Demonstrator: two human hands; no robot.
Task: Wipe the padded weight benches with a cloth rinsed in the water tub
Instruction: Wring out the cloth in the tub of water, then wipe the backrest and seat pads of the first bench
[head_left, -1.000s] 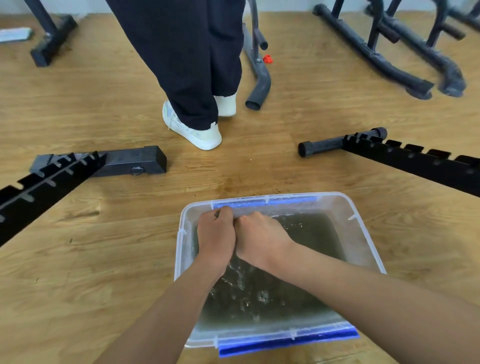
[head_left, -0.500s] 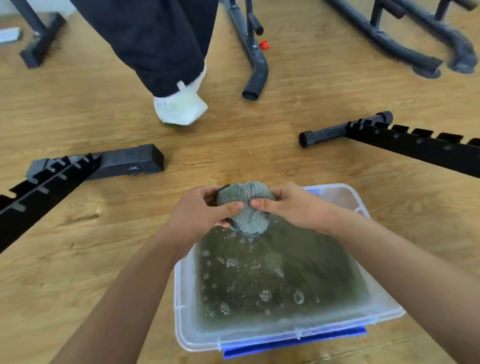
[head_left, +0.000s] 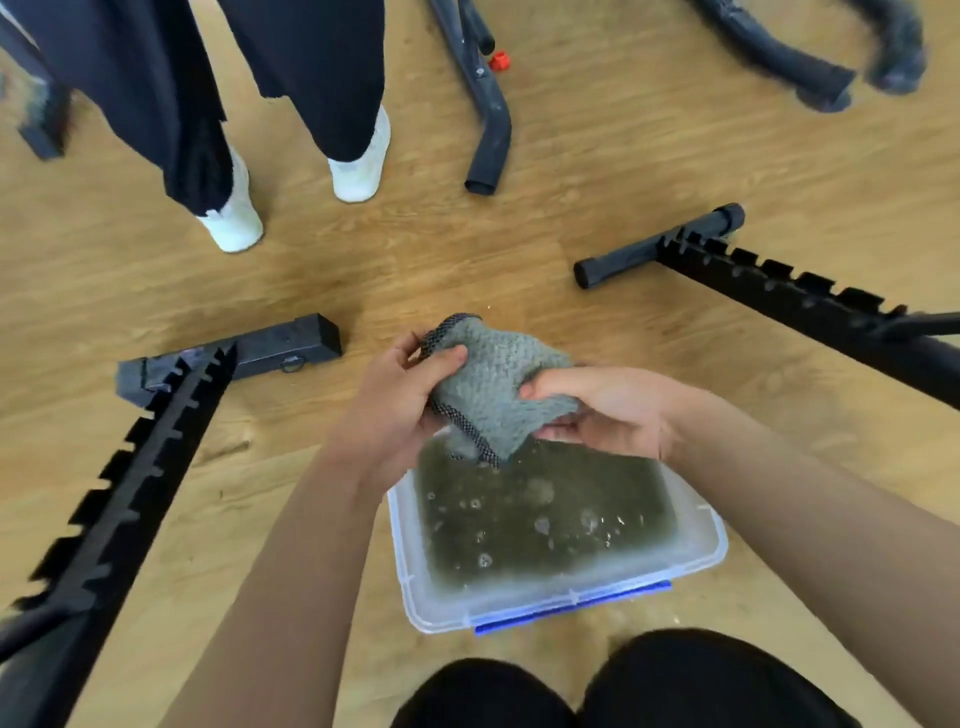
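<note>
Wringing is the step in hand, as I read it. You hold the grey nubbly cloth with dark mesh edging (head_left: 498, 379) bunched up above the far end of the clear plastic tub with blue clips (head_left: 561, 605). Its lowest fold hangs at the edge of the murky green-brown water (head_left: 545, 519), and I cannot tell whether it touches the surface.

Your left hand (head_left: 395, 410) grips the near-left part of the cloth, thumb pressed across the front and fingers curled behind. Your right hand (head_left: 613, 410) closes round the right end, fingers wrapped over the top and thumb beneath. Neither hand has anything else in it.

The next move, I judge, calls for twisting your hands against one another while the cloth is over the tub, so the runoff falls into the water and not onto the wooden floor (head_left: 597, 171). Squeeze until it is damp and no longer dripping.

After that you need a padded surface, and none shows here. There is only a black notched steel frame (head_left: 135, 483) on your left and a matching frame (head_left: 789, 301) on your right, both well apart from the tub. A second person in dark trousers and white shoes (head_left: 234, 218) stands beyond the tub, so mind them when you rise.
</note>
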